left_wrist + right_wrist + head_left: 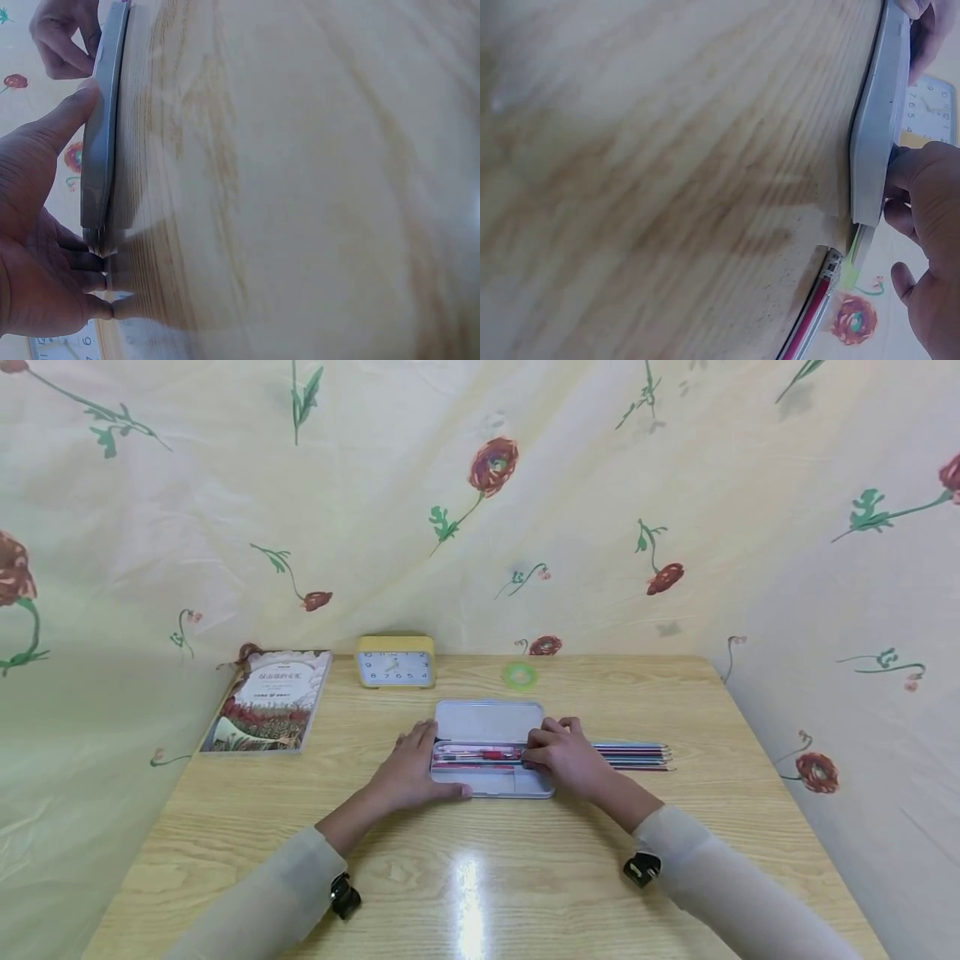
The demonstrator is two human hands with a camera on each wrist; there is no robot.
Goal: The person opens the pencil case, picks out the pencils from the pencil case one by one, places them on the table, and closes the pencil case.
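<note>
An open pencil case, pale and shallow, lies on the table with its lid tipped back. Inside are pens and pencils, among them a red pen. My left hand grips the case's left end, thumb on the front edge and fingers round the side. My right hand reaches into the case's right part with bent fingers, at the ends of the pens. Its fingertips are hidden behind the case wall in the right wrist view, so what they pinch does not show.
Several colored pencils lie side by side right of the case. Behind it are a green tape ring and a yellow alarm clock. A book lies at the back left. Flowered cloth hangs around the table.
</note>
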